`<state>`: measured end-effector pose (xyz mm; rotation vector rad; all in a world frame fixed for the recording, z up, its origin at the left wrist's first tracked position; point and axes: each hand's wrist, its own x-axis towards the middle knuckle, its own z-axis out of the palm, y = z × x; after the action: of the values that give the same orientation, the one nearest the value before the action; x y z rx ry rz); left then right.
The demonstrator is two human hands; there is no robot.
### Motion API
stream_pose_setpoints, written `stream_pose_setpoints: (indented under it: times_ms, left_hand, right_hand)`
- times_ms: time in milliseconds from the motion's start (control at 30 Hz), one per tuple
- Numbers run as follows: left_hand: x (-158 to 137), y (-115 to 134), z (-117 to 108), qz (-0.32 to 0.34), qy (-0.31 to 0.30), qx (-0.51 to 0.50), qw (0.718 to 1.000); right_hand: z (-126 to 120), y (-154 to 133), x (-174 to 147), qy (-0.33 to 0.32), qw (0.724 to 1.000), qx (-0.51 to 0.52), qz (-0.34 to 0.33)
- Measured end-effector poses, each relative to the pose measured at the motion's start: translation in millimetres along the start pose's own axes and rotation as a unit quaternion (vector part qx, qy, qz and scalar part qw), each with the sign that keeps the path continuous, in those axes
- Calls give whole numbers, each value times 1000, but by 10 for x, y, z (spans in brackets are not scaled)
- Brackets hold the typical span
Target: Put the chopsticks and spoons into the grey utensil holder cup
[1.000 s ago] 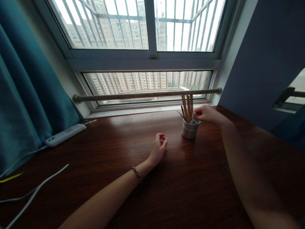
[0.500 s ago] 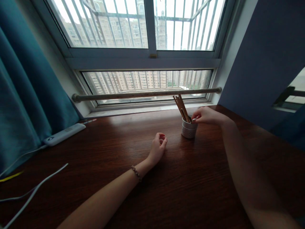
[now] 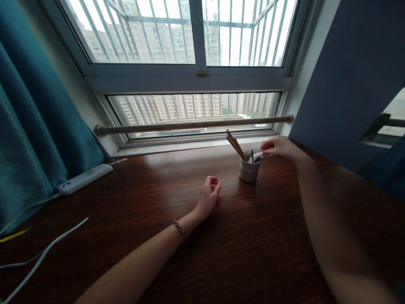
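A small white cup (image 3: pixel 249 172) with a raised rim stands on the brown table. Several wooden chopsticks (image 3: pixel 236 146) lean to the left out of it. My right hand (image 3: pixel 277 147) is at the cup's right side, fingers pinched on the end of what looks like a white spoon (image 3: pixel 255 156), whose lower part is inside the cup. A darker utensil shows beside it at the rim, its kind unclear. My left hand (image 3: pixel 209 195) rests on the table left of the cup with its fingers curled in, holding nothing that I can see.
A white power strip (image 3: pixel 85 179) lies at the left by the teal curtain (image 3: pixel 28 109). White cables (image 3: pixel 47 252) run over the table's left part. Behind the table is a window with a metal rail (image 3: pixel 193 125) across it.
My right hand has moved slightly up and right, and more of the white spoon shows above the rim. The chopsticks have tipped further left. My left hand stays in place.
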<state>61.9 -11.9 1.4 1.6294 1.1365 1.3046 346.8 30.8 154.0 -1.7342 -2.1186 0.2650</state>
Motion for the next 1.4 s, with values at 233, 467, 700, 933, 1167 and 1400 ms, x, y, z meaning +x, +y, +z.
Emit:
stream_pose_setpoints:
  times_ms: [233, 467, 700, 933, 1167, 1400]
  left_hand:
    - [7, -3, 0, 5, -4, 6, 1000]
    - [18, -27, -1, 12, -9, 9, 1000]
    - [16, -26, 3, 15, -11, 10, 1000]
    - [10, -20, 5, 16, -13, 8, 1000]
    - [7, -12, -2, 14, -10, 1, 1000]
    - [10, -27, -1, 15, -15, 5, 1000]
  right_hand:
    - [179, 38, 74, 4, 998, 58, 37]
    - [251, 161, 43, -77, 956, 268, 94]
    - [339, 221, 57, -141, 920, 359, 67]
    - [270, 258, 31, -145, 916, 369, 51]
    - [188, 450, 112, -120, 932, 324, 110]
    - [339, 340, 137, -85, 949, 243, 182]
